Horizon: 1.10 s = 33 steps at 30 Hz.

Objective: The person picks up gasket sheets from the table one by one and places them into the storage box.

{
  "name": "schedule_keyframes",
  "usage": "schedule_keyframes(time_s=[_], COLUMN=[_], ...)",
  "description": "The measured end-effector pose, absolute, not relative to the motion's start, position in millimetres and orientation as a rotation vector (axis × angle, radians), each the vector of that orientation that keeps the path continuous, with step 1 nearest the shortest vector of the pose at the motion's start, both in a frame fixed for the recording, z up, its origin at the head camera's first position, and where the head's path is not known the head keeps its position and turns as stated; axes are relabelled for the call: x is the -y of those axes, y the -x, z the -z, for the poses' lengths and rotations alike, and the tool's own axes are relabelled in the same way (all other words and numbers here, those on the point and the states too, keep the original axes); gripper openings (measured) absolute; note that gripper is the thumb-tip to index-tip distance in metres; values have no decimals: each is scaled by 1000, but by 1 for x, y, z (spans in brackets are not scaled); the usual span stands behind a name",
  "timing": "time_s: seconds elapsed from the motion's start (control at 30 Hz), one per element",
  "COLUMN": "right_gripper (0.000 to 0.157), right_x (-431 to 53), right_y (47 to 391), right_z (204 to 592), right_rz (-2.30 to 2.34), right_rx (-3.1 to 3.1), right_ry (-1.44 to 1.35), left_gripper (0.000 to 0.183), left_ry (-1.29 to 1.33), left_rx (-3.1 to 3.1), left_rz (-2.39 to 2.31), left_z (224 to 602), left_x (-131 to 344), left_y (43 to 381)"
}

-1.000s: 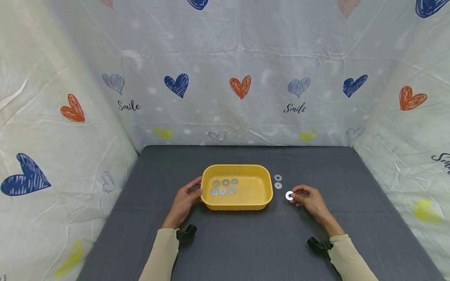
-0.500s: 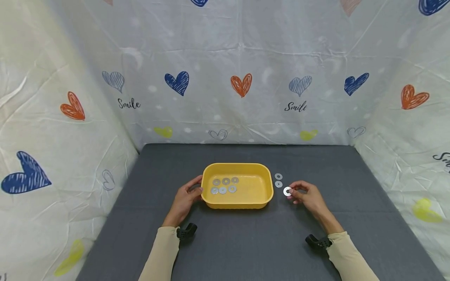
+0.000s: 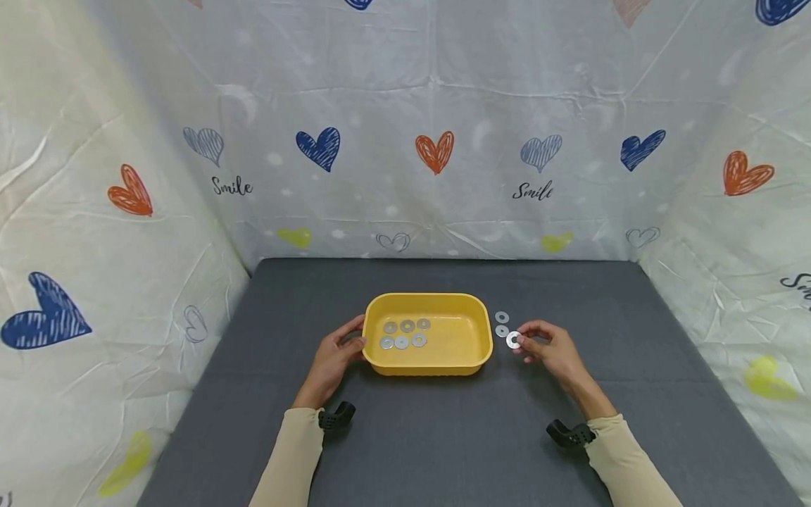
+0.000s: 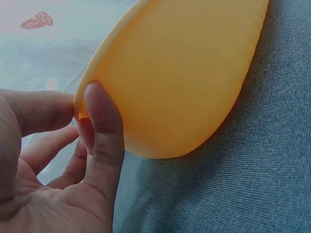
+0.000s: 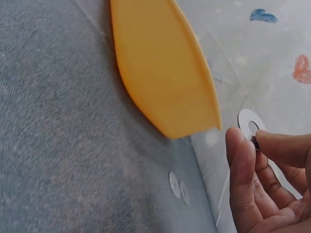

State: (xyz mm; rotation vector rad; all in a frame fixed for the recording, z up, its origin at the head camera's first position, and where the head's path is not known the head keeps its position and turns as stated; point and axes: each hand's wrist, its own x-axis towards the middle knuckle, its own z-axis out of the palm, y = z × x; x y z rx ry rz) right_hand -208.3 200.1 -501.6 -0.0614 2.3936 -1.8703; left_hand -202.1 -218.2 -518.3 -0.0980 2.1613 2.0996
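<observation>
A yellow rectangular tray (image 3: 459, 370) stands on the dark grey table, with several flat metal washers (image 3: 407, 326) laid in two rows in its left half. My left hand (image 3: 331, 362) grips the tray's left end; in the left wrist view the thumb and fingers (image 4: 104, 131) pinch its rim. Just beyond the tray's right end, my right hand (image 3: 551, 352) pinches a shiny washer (image 5: 250, 121) between thumb and fingertips, held up off the table. Two more washers, a far one (image 3: 502, 317) and a nearer one (image 3: 502, 331), lie flat between the tray and this hand.
The dark grey cloth-covered table (image 3: 443, 443) spreads around the tray on all sides. A pale curtain (image 3: 367, 84) printed with hearts hangs behind and along both sides. Each wrist wears a black band, the left one (image 3: 336, 417) and the right one (image 3: 570, 433).
My right hand has moved slightly left and away from me with its washer, closer to the tray and the two loose washers. The left hand keeps its grip on the tray.
</observation>
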Motion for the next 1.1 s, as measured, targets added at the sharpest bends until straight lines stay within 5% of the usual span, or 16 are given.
schedule_keyframes(time_s=[0.43, 1.1], right_gripper=[36, 34], right_x=[-188, -165], right_y=[210, 217], right_z=[491, 472], right_rz=[1904, 2003], right_rx=[-2348, -2260], right_ry=[85, 153], left_gripper=[54, 53], left_ry=[116, 102], left_rx=[-2156, -2157], left_rz=[-2101, -2109], left_z=[519, 523], left_x=[218, 219], left_y=[203, 205])
